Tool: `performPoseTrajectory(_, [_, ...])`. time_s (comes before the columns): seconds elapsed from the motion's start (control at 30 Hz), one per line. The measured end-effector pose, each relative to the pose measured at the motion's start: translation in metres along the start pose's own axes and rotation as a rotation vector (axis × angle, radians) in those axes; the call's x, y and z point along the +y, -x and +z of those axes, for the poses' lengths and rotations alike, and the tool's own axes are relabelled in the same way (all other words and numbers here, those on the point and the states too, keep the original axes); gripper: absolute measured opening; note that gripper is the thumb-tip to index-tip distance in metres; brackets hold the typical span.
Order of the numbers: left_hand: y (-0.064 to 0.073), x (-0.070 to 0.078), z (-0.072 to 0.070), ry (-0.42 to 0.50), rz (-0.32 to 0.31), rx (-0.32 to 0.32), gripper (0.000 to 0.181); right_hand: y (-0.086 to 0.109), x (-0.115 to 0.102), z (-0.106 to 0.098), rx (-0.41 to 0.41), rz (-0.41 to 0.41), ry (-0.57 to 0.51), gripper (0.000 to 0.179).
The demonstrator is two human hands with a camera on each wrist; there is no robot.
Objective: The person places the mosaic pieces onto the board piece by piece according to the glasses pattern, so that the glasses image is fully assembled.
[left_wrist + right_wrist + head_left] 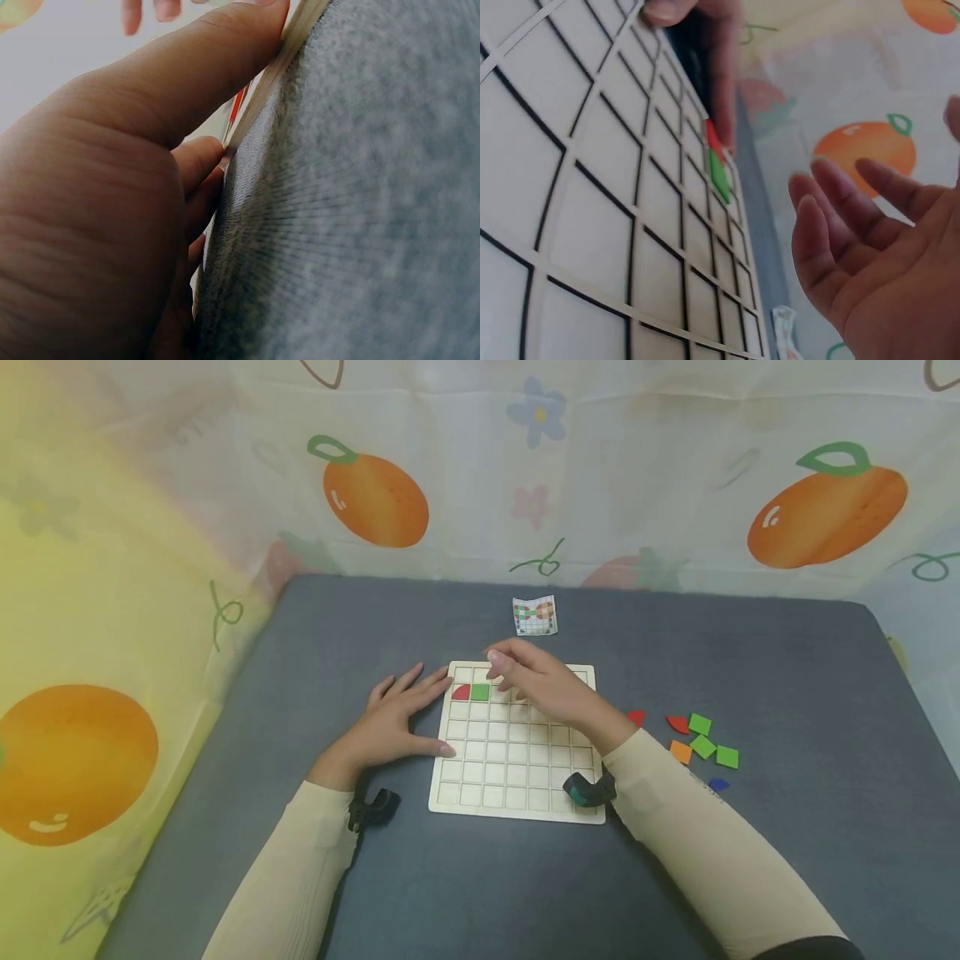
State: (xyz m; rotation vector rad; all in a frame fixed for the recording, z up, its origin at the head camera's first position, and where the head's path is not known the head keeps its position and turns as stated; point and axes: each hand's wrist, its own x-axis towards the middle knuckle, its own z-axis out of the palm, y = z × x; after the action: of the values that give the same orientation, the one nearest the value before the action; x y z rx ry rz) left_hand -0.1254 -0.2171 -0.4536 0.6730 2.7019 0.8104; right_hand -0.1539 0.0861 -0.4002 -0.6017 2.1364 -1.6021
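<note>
A pale board (483, 777) with a grid of square cells lies on the table. Near its upper left corner sit a red quarter-round tile (461, 692) and, right beside it, a green square tile (480, 692). My left hand (390, 724) rests along the board's left edge, fingers spread and thumb touching the border. Above the upper rows hovers my right hand (547, 683), its fingers loosely bent. The right wrist view shows that hand (885, 262) with nothing between thumb and fingers, apart from the green tile (719, 176).
Right of the board lie loose tiles: red ones (678, 724), several green squares (703, 746), an orange one (680, 752) and a blue one (718, 784). My right forearm passes close to them. A small printed pattern card (535, 617) lies beyond the board.
</note>
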Motion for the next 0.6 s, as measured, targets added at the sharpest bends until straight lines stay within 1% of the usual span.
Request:
performPoseTrajectory(0.1, [0.0,-0.001,0.001,0.0,-0.001,0.004,0.113,0.007,-0.004,-0.006,-0.031,-0.041,-0.08,0.061])
performPoseTrajectory(0.23, [0.0,-0.002,0.002,-0.001,0.001,0.006,0.113,0.017,-0.008,-0.015,-0.039,-0.086,-0.155,0.083])
performPoseTrajectory(0.3, [0.0,-0.003,0.002,-0.002,0.004,0.007,0.113,0.022,-0.008,-0.02,-0.035,-0.107,-0.175,0.096])
performPoseTrajectory(0.37, [0.0,-0.003,0.002,-0.003,0.008,0.007,0.114,0.028,-0.007,-0.026,-0.036,-0.127,-0.199,0.102])
performPoseTrajectory(0.47, [0.0,-0.005,0.002,-0.001,0.014,0.006,0.114,0.036,-0.004,-0.035,-0.034,-0.151,-0.212,0.106])
performPoseTrajectory(0.6, [0.0,-0.004,0.002,0.003,0.015,0.002,0.114,0.049,0.001,-0.049,-0.025,-0.169,-0.228,0.104])
